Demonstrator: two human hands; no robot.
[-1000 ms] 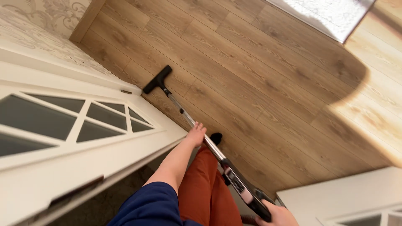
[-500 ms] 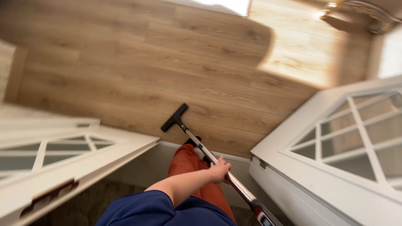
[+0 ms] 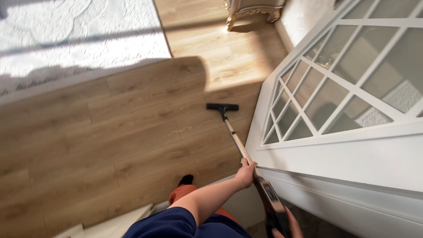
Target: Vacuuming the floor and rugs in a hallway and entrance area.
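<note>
I hold a stick vacuum cleaner (image 3: pixel 269 198) with both hands. My left hand (image 3: pixel 246 173) is closed around its metal tube (image 3: pixel 235 140) just above the dark body. My right hand (image 3: pixel 286 224) grips the handle at the bottom edge of the view, only partly visible. The black floor nozzle (image 3: pixel 222 107) rests flat on the wooden floor (image 3: pixel 110 128), close to the white glazed door (image 3: pixel 335 145) on the right. My leg in rust-coloured trousers (image 3: pixel 185 191) and a dark sock (image 3: pixel 186 180) show below.
A pale patterned rug (image 3: pixel 75 31) lies at the upper left. An ornate gilded furniture leg (image 3: pixel 253 11) stands at the top. The edge of a second white door (image 3: pixel 114 224) shows at the bottom left. Sunlight falls across the boards near the rug.
My view has swung to the right: the right door now fills that side and the left door has almost left the view. The nozzle has moved over toward the right door.
</note>
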